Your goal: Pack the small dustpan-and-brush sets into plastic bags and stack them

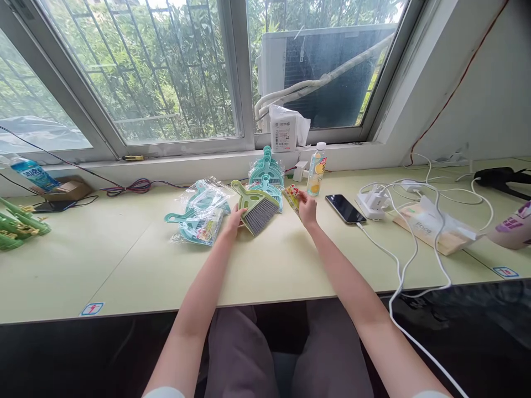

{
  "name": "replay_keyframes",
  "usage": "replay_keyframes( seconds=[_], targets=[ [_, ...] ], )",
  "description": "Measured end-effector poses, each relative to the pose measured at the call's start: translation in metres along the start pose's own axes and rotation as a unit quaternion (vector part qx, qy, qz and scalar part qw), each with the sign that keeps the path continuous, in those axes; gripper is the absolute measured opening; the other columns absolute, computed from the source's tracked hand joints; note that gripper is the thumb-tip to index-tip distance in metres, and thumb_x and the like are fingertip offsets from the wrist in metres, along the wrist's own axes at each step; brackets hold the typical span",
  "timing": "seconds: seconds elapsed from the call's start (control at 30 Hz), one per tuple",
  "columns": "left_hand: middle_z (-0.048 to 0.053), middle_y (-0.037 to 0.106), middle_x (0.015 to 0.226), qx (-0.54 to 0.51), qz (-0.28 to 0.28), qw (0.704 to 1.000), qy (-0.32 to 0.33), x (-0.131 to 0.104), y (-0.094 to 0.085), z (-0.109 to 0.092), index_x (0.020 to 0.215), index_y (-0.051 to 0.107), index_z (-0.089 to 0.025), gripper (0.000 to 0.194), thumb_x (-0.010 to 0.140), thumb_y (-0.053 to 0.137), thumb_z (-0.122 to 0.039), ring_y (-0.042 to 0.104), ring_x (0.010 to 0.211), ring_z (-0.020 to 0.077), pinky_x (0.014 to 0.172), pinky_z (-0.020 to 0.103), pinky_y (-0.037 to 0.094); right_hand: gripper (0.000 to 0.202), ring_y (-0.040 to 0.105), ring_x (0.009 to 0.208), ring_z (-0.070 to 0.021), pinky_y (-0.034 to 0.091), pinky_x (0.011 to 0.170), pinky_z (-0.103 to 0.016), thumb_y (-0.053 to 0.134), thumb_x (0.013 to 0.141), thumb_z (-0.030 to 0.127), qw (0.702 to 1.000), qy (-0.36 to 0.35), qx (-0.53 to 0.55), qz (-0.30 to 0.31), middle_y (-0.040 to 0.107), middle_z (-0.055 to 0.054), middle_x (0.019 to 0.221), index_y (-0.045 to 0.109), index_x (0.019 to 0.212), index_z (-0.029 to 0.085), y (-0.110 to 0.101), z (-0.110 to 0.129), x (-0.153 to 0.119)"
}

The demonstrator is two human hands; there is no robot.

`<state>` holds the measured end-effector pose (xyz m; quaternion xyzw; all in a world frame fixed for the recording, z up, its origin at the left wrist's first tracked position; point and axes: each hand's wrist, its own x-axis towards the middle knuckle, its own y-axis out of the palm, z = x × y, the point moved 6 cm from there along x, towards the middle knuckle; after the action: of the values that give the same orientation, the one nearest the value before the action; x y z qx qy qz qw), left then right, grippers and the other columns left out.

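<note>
My left hand point(236, 218) is closed on a small green dustpan and brush set point(259, 210), its grey bristles turned toward me and its handle pointing up and left. In my right hand point(307, 209) is a colourful printed card point(292, 199), pinched by one side just right of the brush. Left of my left hand lie teal dustpan sets point(194, 215) in clear plastic wrapping. More teal dustpans point(266, 166) are stacked behind the green set, partly hidden by it.
Right of my hands stand a drink bottle point(317, 170) and a phone point(345, 209) on a cable. White cables and a power adapter point(372, 202) lie beside a tissue pack point(435, 224). A tissue packet point(284, 130) sits on the sill. Green artificial stems point(16, 226) lie far left.
</note>
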<state>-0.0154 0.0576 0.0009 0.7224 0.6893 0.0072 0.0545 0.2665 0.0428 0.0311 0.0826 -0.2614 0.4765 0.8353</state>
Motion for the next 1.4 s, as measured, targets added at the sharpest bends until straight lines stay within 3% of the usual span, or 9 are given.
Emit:
replay_keyframes(
  seconds=[0.23,0.33,0.43,0.53,0.6,0.87,1.2,1.4],
  targets=[
    [0.002,0.066,0.103,0.002,0.025,0.998,0.049,-0.010,0.012,-0.011,0.117,0.055,-0.026,0.043,0.075,0.060,-0.032,0.063,0.090,0.0182,0.069,0.025,0.049,0.029,0.060,0.090,-0.0212,0.045,0.080,-0.033,0.042,0.095,0.031,0.960,-0.208,-0.099,0.157,0.071,-0.006,0.094,0.070,0.097,0.023,0.036,0.072,-0.045],
    [0.003,0.067,0.105,-0.038,0.039,0.995,0.078,-0.015,0.017,-0.018,0.117,0.056,-0.023,0.045,0.074,0.063,-0.034,0.063,0.094,0.0209,0.075,0.029,0.050,0.028,0.058,0.086,-0.0211,0.042,0.080,-0.033,0.043,0.096,0.033,0.929,-0.251,-0.164,0.216,0.069,-0.006,0.087,0.070,0.096,0.024,0.048,0.087,-0.064],
    [0.006,0.067,0.110,-0.066,0.107,0.987,0.103,-0.024,0.031,-0.025,0.120,0.057,-0.020,0.051,0.072,0.069,-0.036,0.062,0.101,0.0249,0.083,0.033,0.049,0.029,0.056,0.087,-0.0217,0.039,0.081,-0.034,0.043,0.097,0.035,0.907,-0.268,-0.209,0.247,0.069,-0.007,0.089,0.069,0.097,0.023,0.055,0.087,-0.073],
    [0.008,0.066,0.108,-0.042,0.179,0.978,0.094,-0.034,0.045,-0.024,0.122,0.058,-0.020,0.058,0.070,0.075,-0.037,0.061,0.105,0.0281,0.087,0.036,0.048,0.029,0.056,0.089,-0.0219,0.037,0.081,-0.034,0.042,0.097,0.036,0.906,-0.269,-0.220,0.242,0.069,-0.007,0.092,0.068,0.096,0.023,0.054,0.083,-0.072],
    [0.009,0.066,0.108,-0.027,0.193,0.978,0.076,-0.036,0.048,-0.020,0.123,0.058,-0.021,0.061,0.067,0.077,-0.038,0.060,0.106,0.0297,0.087,0.037,0.048,0.027,0.056,0.089,-0.0220,0.036,0.081,-0.034,0.044,0.096,0.037,0.905,-0.269,-0.224,0.241,0.069,-0.006,0.092,0.067,0.094,0.023,0.053,0.079,-0.070],
    [0.011,0.065,0.112,-0.013,0.172,0.980,0.098,-0.025,0.036,-0.014,0.121,0.058,-0.021,0.064,0.063,0.082,-0.031,0.060,0.107,0.0292,0.091,0.040,0.048,0.017,0.056,0.088,-0.0223,0.034,0.079,-0.033,0.054,0.092,0.032,0.888,-0.283,-0.244,0.267,0.070,-0.005,0.094,0.065,0.098,0.021,0.059,0.069,-0.071],
    [0.011,0.064,0.117,-0.019,0.172,0.978,0.113,-0.026,0.039,-0.016,0.120,0.058,-0.020,0.064,0.060,0.080,-0.025,0.059,0.110,0.0285,0.094,0.040,0.047,0.022,0.053,0.094,-0.0228,0.031,0.085,-0.035,0.052,0.092,0.039,0.884,-0.295,-0.270,0.244,0.066,-0.006,0.096,0.062,0.103,0.022,0.059,0.067,-0.073],
    [0.010,0.065,0.116,-0.053,0.138,0.982,0.119,-0.025,0.034,-0.021,0.121,0.057,-0.019,0.065,0.061,0.080,-0.026,0.060,0.109,0.0287,0.092,0.040,0.050,0.029,0.045,0.119,-0.0264,0.023,0.104,-0.045,0.045,0.094,0.038,0.912,-0.256,-0.277,0.160,0.056,-0.010,0.124,0.054,0.119,0.025,0.048,0.072,-0.070]
  ],
)
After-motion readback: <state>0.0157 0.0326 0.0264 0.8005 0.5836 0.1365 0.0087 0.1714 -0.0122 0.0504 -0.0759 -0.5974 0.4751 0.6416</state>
